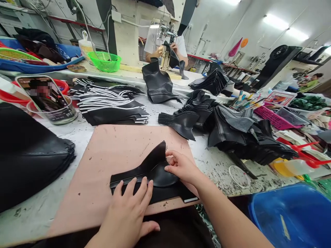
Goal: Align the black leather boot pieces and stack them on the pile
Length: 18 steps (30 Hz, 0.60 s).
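A black leather boot upper piece (157, 175) lies on a pinkish-tan board (103, 151) in front of me. My left hand (129, 206) rests on its lower left part, fingers spread flat over the seam strip. My right hand (183, 168) is closed at the right edge of the piece, thumb on top and fingers bent, gripping the leather. Below the upper lies another flat black piece (165, 195) with a short white strip at its right corner.
Stacks of black pieces with white edges (111, 106) and shaped uppers (181, 120) stand behind the board. A phone (42, 93) leans in a clear tub at left. A blue bin (292, 213) is at lower right. Across the table a person (152, 44) works at a sewing machine.
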Available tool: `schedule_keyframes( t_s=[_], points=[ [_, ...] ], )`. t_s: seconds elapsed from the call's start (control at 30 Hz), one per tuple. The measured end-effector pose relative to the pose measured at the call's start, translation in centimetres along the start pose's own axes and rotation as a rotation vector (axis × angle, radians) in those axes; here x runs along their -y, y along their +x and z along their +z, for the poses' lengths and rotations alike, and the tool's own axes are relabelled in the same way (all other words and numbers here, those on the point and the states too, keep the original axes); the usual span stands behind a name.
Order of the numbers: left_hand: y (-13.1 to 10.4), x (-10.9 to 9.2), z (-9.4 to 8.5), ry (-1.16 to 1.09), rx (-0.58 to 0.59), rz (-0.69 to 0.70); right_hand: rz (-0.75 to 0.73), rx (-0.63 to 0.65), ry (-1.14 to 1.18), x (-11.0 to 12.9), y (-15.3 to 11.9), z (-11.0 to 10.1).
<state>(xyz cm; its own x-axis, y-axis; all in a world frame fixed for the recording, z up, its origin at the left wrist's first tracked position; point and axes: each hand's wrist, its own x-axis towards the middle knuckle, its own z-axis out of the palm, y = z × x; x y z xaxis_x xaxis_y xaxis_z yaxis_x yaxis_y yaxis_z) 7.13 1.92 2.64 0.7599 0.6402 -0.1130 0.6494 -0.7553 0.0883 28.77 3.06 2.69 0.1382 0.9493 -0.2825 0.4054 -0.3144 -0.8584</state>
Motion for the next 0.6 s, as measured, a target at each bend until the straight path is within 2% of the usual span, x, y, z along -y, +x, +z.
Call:
schedule_keyframes(
  t_s=[0.2, 0.33, 0.43, 0.6],
  points=[
    [0.5, -1.2, 0.3, 0.031, -0.110, 0.006, -0.004, -0.008, -0.123, -0.4, -0.8, -1.1],
    [1.1, -1.7, 0.5, 0.010, -0.103, 0.111, 0.042, 0.129, -0.082, -1.0, -1.7, -2.7],
    [1.3, -2.0, 0.6, 0.042, -0.114, 0.121, 0.044, 0.194, -0.092, -1.1, -2.0, -3.4],
    [1.5, -2.4, 0.3, 0.115, -0.141, 0.123, -0.005, 0.157, -0.220, -0.9, -2.0, -3.3]
  ],
)
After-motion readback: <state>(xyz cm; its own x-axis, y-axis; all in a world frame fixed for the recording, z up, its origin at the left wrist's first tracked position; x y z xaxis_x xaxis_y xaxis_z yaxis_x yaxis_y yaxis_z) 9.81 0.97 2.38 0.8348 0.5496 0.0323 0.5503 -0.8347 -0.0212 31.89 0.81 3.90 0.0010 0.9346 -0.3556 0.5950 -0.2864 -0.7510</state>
